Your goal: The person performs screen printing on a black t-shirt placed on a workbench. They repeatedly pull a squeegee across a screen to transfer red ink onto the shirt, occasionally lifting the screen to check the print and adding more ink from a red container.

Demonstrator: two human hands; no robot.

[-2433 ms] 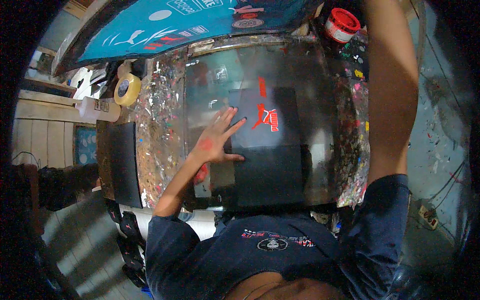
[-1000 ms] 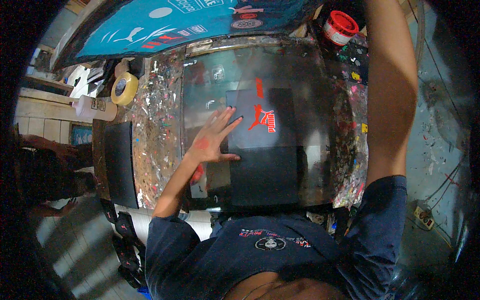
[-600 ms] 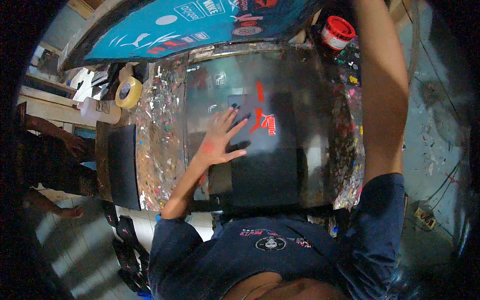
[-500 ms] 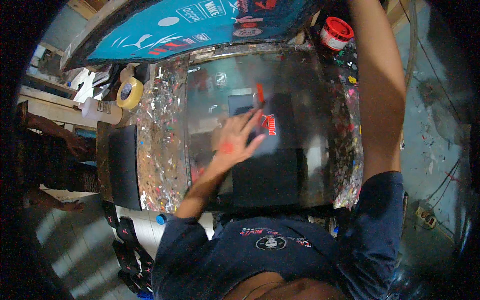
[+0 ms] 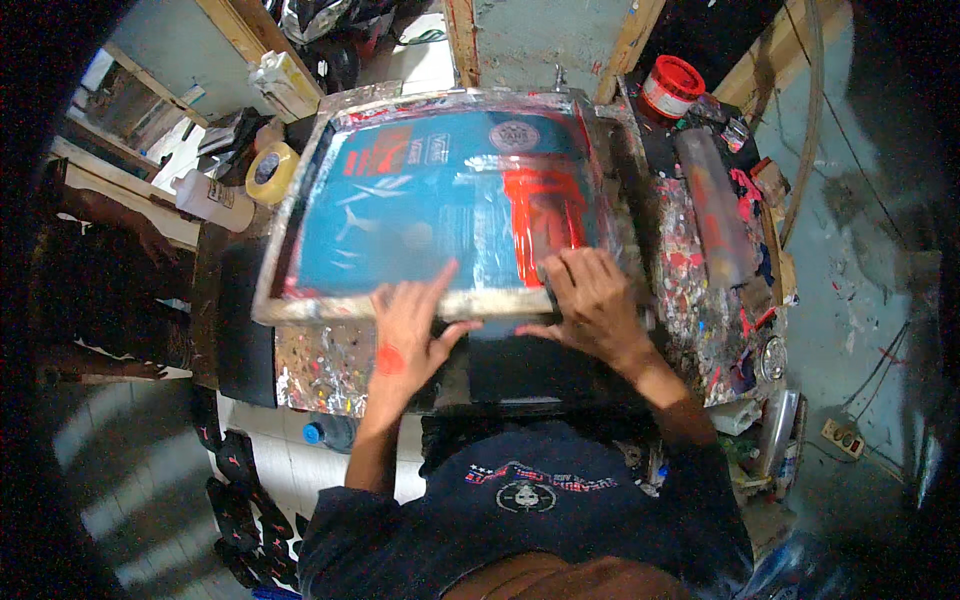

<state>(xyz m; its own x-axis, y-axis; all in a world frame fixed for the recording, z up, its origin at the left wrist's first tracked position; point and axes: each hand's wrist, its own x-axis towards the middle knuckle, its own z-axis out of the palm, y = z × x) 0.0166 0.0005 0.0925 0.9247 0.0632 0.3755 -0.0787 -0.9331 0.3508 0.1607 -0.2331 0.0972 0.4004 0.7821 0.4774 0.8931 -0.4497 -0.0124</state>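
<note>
A screen-printing frame (image 5: 350, 310) with a pale wooden rim and blue mesh lies over the work table in front of me. Wet red ink (image 5: 530, 230) is smeared on the mesh's right part. My left hand (image 5: 408, 325) rests on the near rim, palm down, with its index finger stretched over the mesh and its thumb apart. My right hand (image 5: 600, 305) is bent over the rim's near right part, fingers curled on top and thumb reaching along the front. Something small and dark shows at its fingertips, blurred. A black sheet (image 5: 520, 365) sticks out below the rim.
Left of the frame stand a roll of yellowish tape (image 5: 267, 172) and a white bottle (image 5: 212, 200). A red-lidded tub (image 5: 672, 85) stands at the back right. Ink-spattered board (image 5: 690, 350) flanks the frame. Another person's arm (image 5: 110, 215) is at the far left.
The raised frame has come down over the table and covers most of the black sheet. My right hand has come down from the top edge; my left hand has drawn back from the sheet.
</note>
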